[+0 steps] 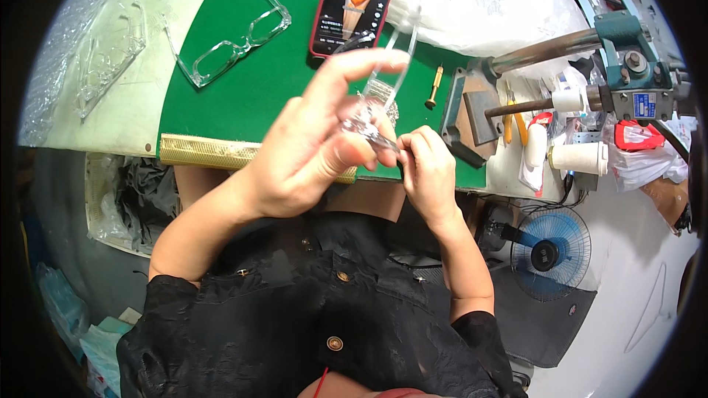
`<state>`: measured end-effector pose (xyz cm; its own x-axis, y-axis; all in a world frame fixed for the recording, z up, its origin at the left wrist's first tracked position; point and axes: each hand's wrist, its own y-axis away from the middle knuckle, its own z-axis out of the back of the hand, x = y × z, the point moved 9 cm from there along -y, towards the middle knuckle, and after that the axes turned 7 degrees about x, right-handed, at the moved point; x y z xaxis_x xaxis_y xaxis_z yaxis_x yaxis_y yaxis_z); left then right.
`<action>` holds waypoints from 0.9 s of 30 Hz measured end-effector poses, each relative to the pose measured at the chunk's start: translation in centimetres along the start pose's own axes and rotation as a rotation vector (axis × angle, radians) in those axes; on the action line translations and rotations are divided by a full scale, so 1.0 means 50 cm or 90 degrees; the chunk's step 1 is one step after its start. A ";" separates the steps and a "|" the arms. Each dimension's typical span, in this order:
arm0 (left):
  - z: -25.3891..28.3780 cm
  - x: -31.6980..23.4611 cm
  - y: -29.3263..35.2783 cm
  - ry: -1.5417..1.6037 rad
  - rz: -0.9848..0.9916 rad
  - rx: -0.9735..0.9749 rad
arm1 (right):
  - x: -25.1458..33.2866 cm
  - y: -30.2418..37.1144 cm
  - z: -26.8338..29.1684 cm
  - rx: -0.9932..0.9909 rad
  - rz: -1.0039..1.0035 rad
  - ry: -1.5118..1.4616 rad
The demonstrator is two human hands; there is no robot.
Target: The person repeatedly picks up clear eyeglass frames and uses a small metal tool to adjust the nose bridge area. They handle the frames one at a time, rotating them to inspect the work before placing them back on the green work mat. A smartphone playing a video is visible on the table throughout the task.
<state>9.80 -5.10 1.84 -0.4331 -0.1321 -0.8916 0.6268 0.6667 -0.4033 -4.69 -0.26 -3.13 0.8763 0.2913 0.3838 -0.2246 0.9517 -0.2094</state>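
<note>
Above the near edge of a green mat (221,114), my left hand (299,140) is closed around a clear eyeglass frame (394,81). Its transparent arms rise past my fingertips, and my fingers cover part of the front. Close beside it, my right hand (431,177) pinches a thin dark piece at the frame's lower end; its kind is hidden by the fingers. Another clear eyeglass frame (240,49) lies unfolded on the mat at the far left. To the right of my hands rests a small brass-coloured screwdriver (435,87).
A phone (354,11) lies at the back of the mat. On the right stands a green hand press (627,59), with yellow-handled pliers (519,127) and a white cup (579,158) near it. More clear frames (110,59) lie left. A fan (549,250) stands below the table.
</note>
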 end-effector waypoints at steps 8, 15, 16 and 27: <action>-0.057 0.036 0.007 0.077 0.043 0.077 | 0.010 -0.004 0.004 0.021 0.001 0.066; -0.103 0.063 0.013 0.099 0.136 0.156 | 0.057 -0.021 0.180 -0.209 0.115 -0.354; -0.104 0.064 0.014 0.080 0.128 0.153 | 0.085 -0.021 0.192 -0.224 0.172 -0.309; -0.104 0.055 0.013 -0.063 0.067 0.173 | 0.135 -0.016 0.193 -0.240 0.220 -0.144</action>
<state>5.66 -1.23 0.21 -0.3001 -0.1522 -0.9417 0.8211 0.4613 -0.3362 -2.70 1.88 8.32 0.6563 0.6330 0.4106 -0.2774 0.7086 -0.6488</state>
